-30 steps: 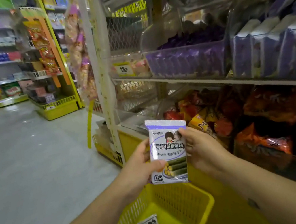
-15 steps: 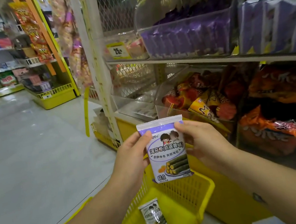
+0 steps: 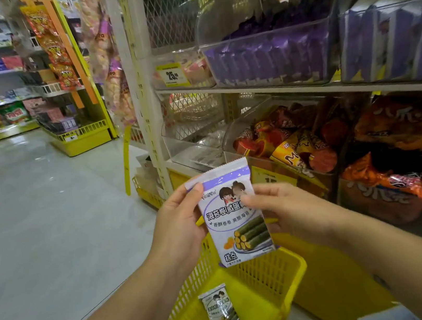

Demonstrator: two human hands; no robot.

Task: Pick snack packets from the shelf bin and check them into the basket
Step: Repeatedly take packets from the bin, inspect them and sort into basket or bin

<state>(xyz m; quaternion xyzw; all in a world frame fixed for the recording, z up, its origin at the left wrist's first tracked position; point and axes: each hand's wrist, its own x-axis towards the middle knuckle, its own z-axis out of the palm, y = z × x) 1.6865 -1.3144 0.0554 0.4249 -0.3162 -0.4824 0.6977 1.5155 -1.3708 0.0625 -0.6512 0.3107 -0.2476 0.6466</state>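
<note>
Head camera: you have the snack packet (image 3: pixel 232 211) pinched between both hands, printed face toward you, just above the far wall of the yellow basket (image 3: pixel 298 266). Your left hand (image 3: pixel 178 226) grips its upper left corner with the thumb on the purple band. Your right hand (image 3: pixel 288 211) grips the right edge.

Over the last second your right thumb has slid from the top corner down onto the face of the packet. The packet now leans a little to the left, and the view has dipped, so more of the basket shows. To me that reads as the check still going on and the drop not yet begun. A second packet (image 3: pixel 223 317) of the same kind already lies flat on the basket floor.

Your right thumb covers the end of the large print line, and the fingers behind the packet are hidden. Your forearms and the bottom of the frame cut off the near side of the basket, and I cannot tell what supports it. The purple packs in the upper shelf bin (image 3: pixel 271 55) are blurred behind its clear front, so I cannot tell whether they match yours.
</note>
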